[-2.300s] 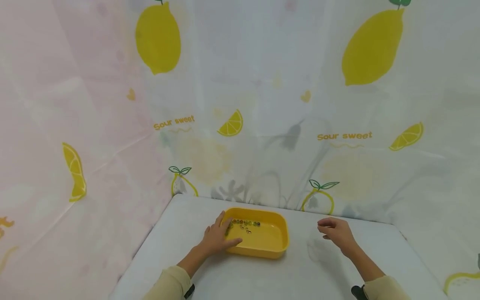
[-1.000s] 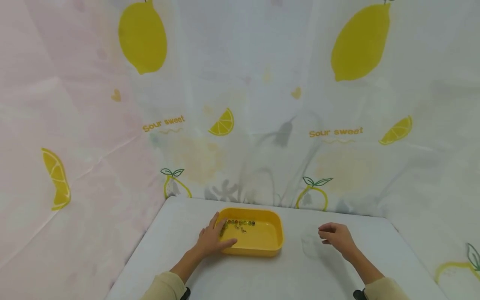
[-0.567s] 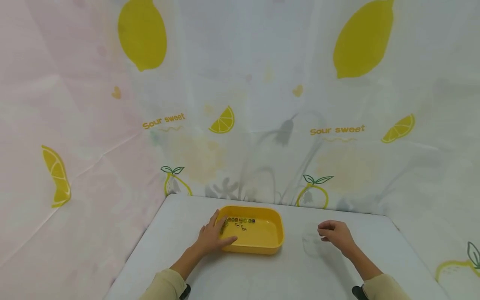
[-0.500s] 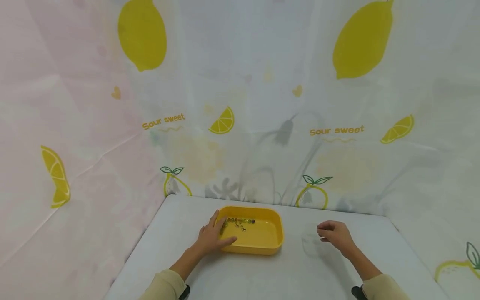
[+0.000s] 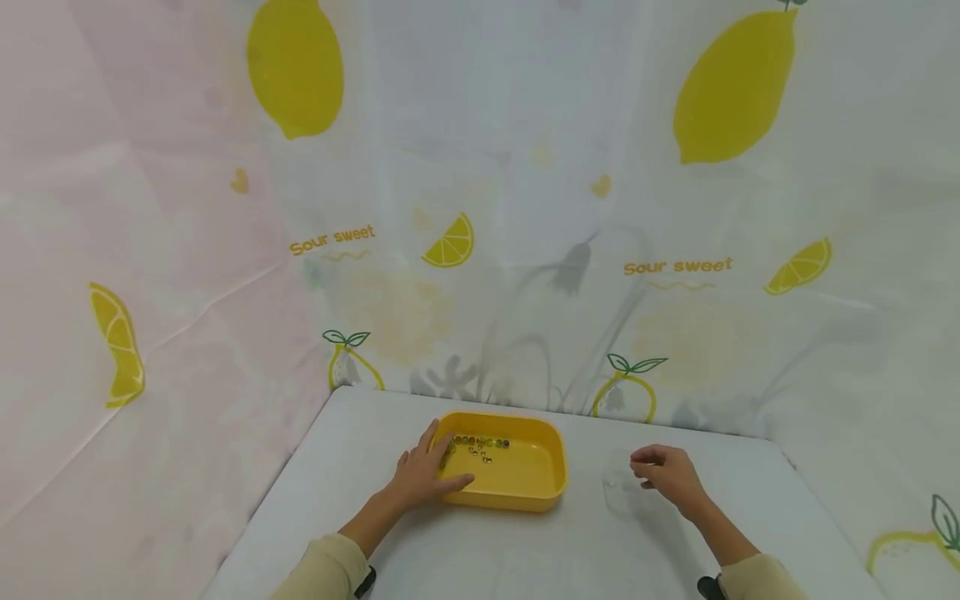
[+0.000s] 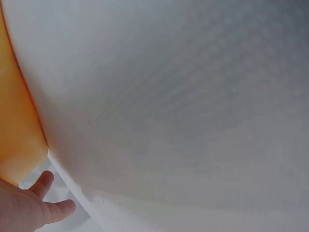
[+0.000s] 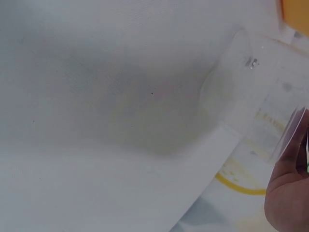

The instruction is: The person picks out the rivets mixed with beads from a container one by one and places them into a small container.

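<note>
On my feed the left hand (image 5: pixel 420 478) is unclenched, fingers spread across the left edge of the yellow tray (image 5: pixel 525 477) at its right, partly masking the beads (image 5: pixel 490 443) beside them. The right hand (image 5: pixel 675 479) curls near a clear container (image 7: pixel 241 89), faint against the counter (image 5: pixel 570 567). Frame edge crops that hand; I cannot tell whether it grips.
</note>
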`<state>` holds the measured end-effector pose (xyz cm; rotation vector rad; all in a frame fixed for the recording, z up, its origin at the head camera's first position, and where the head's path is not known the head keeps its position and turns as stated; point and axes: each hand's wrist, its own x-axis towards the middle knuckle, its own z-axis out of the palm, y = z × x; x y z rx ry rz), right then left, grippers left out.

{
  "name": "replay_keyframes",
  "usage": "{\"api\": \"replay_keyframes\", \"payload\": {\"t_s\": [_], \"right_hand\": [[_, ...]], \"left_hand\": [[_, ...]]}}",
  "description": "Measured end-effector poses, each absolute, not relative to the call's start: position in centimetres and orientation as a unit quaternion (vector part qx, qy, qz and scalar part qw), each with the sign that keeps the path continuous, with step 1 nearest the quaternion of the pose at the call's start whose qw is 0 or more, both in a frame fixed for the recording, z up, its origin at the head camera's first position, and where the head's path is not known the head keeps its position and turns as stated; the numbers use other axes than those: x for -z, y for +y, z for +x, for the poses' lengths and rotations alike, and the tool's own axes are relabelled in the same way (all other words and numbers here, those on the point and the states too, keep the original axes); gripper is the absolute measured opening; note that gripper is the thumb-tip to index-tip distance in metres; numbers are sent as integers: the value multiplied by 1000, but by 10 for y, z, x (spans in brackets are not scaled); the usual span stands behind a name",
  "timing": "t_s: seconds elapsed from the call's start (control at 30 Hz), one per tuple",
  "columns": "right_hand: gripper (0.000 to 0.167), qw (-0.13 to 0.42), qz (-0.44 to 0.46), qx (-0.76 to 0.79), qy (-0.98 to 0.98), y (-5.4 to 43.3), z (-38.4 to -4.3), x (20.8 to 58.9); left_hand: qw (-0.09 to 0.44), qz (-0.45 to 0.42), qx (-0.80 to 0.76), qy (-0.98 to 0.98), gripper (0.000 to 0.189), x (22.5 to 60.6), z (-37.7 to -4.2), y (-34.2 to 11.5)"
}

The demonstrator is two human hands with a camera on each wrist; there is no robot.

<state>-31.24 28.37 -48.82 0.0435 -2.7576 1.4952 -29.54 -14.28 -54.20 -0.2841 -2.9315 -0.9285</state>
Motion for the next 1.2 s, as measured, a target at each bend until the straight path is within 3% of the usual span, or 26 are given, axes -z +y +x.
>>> {"api": "replay_keyframes", "payload": {"t_s": [0.5, 1.2], "right_hand": [[24, 3, 32, -461, -887, 286, -317, 476], [21, -3, 24, -476, -879, 282, -311, 485]], "left_hand": [[20, -97, 289, -952, 93, 535, -307, -139], [20, -94, 297, -950, 93, 541, -297, -143]]}}
